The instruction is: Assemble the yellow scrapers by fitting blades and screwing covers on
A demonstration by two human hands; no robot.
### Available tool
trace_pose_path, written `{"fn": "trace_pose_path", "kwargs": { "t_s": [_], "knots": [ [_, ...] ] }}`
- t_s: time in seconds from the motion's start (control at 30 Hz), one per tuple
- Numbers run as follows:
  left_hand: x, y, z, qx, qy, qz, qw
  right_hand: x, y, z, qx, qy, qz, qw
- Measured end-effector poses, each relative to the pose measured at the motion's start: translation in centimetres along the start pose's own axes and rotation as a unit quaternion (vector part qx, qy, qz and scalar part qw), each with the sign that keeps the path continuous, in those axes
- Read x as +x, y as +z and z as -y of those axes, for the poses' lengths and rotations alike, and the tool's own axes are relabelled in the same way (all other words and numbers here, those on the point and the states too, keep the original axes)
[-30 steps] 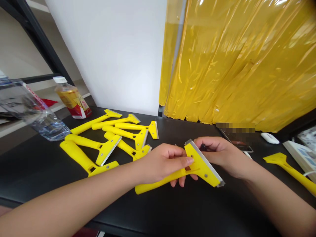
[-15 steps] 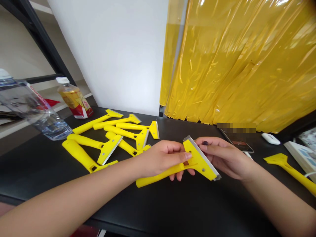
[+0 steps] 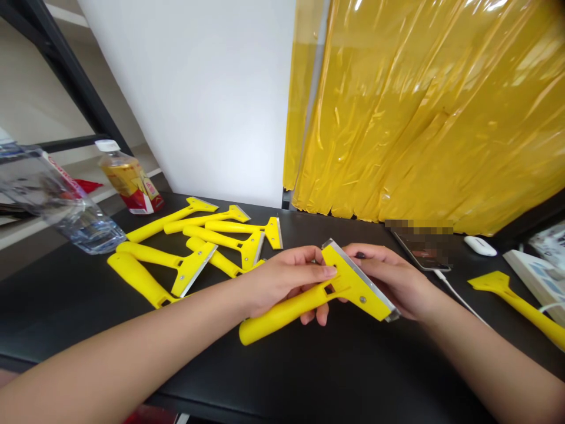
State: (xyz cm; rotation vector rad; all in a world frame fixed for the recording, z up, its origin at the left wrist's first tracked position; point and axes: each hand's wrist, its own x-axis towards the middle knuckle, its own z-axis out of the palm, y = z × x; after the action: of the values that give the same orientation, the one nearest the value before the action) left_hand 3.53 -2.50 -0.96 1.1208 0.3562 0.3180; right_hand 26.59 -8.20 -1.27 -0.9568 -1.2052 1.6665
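A yellow scraper (image 3: 285,315) with a wide metal blade is in my left hand (image 3: 286,277), just above the black table. My left thumb presses on the head near a small hole, and the fingers curl behind. One screw (image 3: 362,299) shows at the head's lower end. Close behind the blade is my right hand (image 3: 392,274), fingers bent together and partly hidden by the scraper head. A small dark spot shows at its fingertips; I cannot make out what it is. Several more yellow scrapers (image 3: 194,271) lie in a loose group to the left.
A clear water bottle (image 3: 88,221) and a drink bottle with a red label (image 3: 132,182) stand at the left. Rightward lie a phone (image 3: 419,250) with a cable, a white case (image 3: 480,246), another yellow scraper (image 3: 525,303) and a white power strip (image 3: 536,280).
The scraper's handle end has dipped slightly, and its handle shows more clearly past my left fingers. My right hand has shifted slightly left, still behind the blade. The whole view has moved a little.
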Motion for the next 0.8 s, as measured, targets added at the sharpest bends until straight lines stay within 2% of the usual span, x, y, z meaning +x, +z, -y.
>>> {"fn": "trace_pose_path", "kwargs": {
  "t_s": [0.23, 0.4, 0.5, 0.6, 0.67, 0.8],
  "knots": [
    [-0.3, 0.3, -0.6, 0.112, 0.013, -0.001, 0.994, -0.4, -0.6, 1.0, -0.073, 0.040, 0.002, 0.997],
    [-0.3, 0.4, -0.8, 0.112, 0.023, -0.004, 0.993, -0.9, -0.6, 1.3, -0.169, -0.038, -0.029, 0.984],
    [-0.4, 0.4, -1.0, 0.113, 0.035, -0.002, 0.993, -0.8, -0.3, 1.2, -0.126, -0.022, -0.032, 0.991],
    [-0.5, 0.3, -1.4, 0.125, 0.049, -0.026, 0.991, -0.6, -0.2, 0.9, -0.069, 0.014, -0.033, 0.997],
    [-0.6, 0.3, -1.5, 0.111, 0.041, -0.028, 0.993, -0.5, -0.3, 0.6, -0.069, 0.003, -0.041, 0.997],
    [-0.6, 0.3, -1.4, 0.041, -0.002, 0.009, 0.999, -0.3, 0.2, 0.1, -0.077, -0.028, -0.035, 0.996]
  ]
}}
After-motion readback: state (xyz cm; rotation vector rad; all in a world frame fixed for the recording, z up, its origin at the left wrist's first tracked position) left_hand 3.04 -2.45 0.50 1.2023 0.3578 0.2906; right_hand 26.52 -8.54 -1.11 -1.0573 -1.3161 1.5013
